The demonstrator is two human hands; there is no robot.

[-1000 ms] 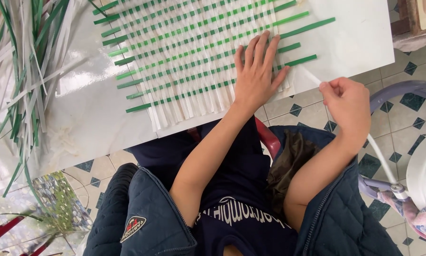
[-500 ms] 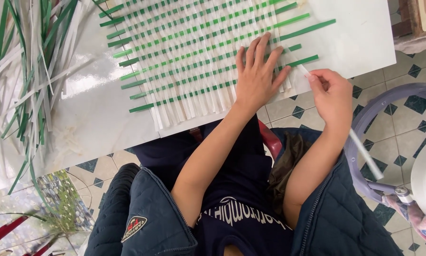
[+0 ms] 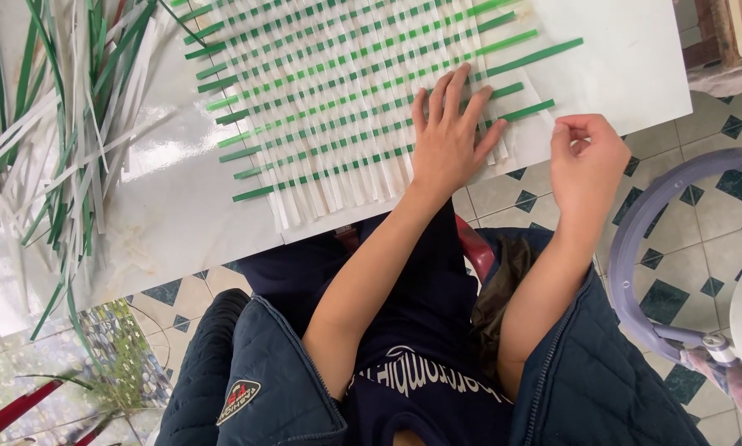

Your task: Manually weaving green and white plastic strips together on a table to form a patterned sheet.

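On the white table (image 3: 602, 74), the left hand (image 3: 452, 136) is lying flat with fingers spread on the green-and-white woven mat (image 3: 346, 91), while the right hand (image 3: 587, 161) is hovering just beside the mat's right edge, fingers curled, seemingly pinching a thin white strip.

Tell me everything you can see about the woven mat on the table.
The woven mat is a flat, loose lattice of glossy white strips crossed by green ones, plastic by the look of it. Its strip ends stick out unevenly on every visible edge; its top runs out of view. It lies on the white table, near the front edge. The left hand presses flat on its right part; the right hand is beside it.
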